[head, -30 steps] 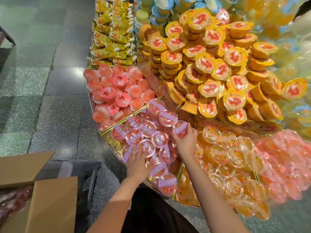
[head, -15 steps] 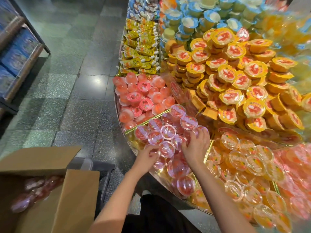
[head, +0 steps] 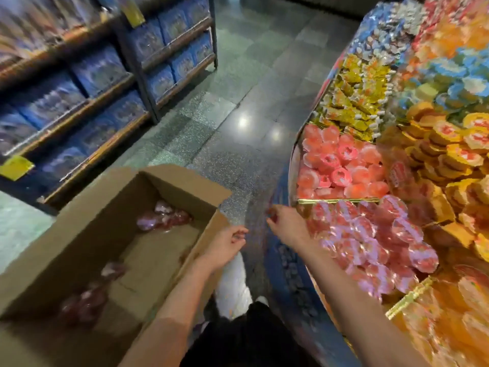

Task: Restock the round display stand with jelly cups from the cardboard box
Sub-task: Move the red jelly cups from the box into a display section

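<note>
My left hand (head: 225, 246) hung over the near right wall of the cardboard box (head: 79, 234), its fingers loosely curled and holding nothing. My right hand (head: 287, 225) was out over the gap between the box and the round display stand (head: 293, 165), close to the stand's rim; its fingers were loosely bent too, and through the blur I could see no cup in them.

The jelly cups (head: 164, 217) left in the box lay on its floor in 2 loose clusters: one toward the far end, ahead and left of my left hand, the other (head: 84, 303) nearer me in the shaded part. Both were well below and apart from either hand. The box stood open, its flaps folded outward.

Just right of my right hand, the stand's near compartment held the purple-lidded jelly cups (head: 370, 234), heaped close together. A gold divider (head: 338, 200) set them off from the pink jelly cups (head: 341, 165) in the next compartment farther out. Beyond those lay yellow packets (head: 352, 107), and higher on the stand were stacked orange-lidded cups (head: 449, 154). Nearest me on the right sat orange jelly cups (head: 449, 313).

Across the dark tiled floor (head: 238, 102), wooden shelves (head: 111, 75) carried blue packages.
</note>
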Motion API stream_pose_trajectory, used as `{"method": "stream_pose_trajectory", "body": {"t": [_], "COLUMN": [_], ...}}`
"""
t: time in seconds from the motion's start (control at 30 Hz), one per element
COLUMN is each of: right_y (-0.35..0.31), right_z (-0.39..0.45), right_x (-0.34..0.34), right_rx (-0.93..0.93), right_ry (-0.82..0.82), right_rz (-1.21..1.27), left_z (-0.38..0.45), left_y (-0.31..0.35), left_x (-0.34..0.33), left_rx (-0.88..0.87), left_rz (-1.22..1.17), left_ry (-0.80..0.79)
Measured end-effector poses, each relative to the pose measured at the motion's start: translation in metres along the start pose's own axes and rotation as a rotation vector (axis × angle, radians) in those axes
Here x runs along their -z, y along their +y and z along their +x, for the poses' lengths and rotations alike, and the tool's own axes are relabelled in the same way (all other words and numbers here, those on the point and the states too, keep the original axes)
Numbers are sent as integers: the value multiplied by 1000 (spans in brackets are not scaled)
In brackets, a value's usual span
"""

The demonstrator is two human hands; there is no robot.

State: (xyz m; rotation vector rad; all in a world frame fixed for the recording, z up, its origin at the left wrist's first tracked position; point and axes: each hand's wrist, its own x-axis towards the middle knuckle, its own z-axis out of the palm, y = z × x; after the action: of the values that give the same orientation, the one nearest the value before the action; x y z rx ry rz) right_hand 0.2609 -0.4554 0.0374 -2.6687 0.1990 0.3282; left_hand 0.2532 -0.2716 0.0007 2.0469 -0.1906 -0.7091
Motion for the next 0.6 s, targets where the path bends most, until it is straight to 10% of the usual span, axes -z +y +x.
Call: {"method": "stream_pose_trajectory", "body": {"t": [0.6], "right_y": [-175], "right_z": [70], "right_x": [-200], "right_rx": [405], "right_ry": [-597], "right_rz": [-254], "left_z": [-111], "left_y": [-193], "left_x": [49], "left_rx": [544], "left_rz": [-475], "left_ry": [606]}}
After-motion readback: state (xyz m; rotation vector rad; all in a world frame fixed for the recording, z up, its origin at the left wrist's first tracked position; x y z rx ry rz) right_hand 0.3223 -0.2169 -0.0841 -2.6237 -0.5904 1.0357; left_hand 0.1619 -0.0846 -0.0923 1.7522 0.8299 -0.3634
